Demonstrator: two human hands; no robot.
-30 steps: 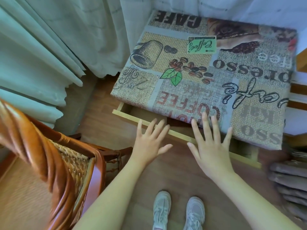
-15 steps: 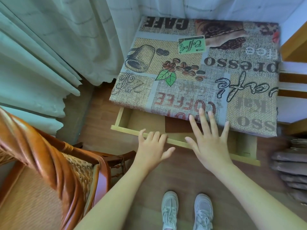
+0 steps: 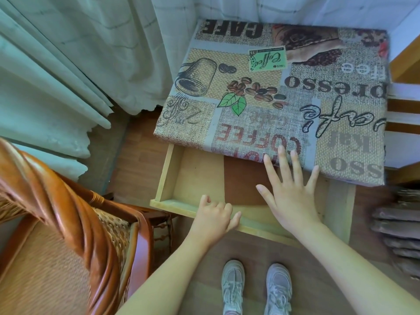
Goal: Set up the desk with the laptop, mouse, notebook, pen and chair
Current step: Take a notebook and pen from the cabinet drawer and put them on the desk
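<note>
Drawer open under the desk, and the left hand has its fingers curled over the drawer's front rail, gripping it from above. The right hand hangs flat and spread over the drawer's middle, fingers straight, holding nothing, fingertips reaching to the hanging edge of the coffee-print cloth that covers the desk top. Here's the thing that matters: a flat brown item lies on the drawer floor, directly beneath and just left of that right palm, its back end running in under the desk. It could be the notebook, though the view does not settle that. Its exposed edge runs left to right across the drawer, so the right hand is plainly the nearer one, sitting almost on top of it, while the left is occupied at the rail. No laptop, mouse or pen shows anywhere, and nothing sits on the cloth. The wicker chair stands off to the left, near the drawer's corner and not yet tucked in. Judging from this, setting up has barely begun, and a downward reach with the right hand looks the likely next move.
</note>
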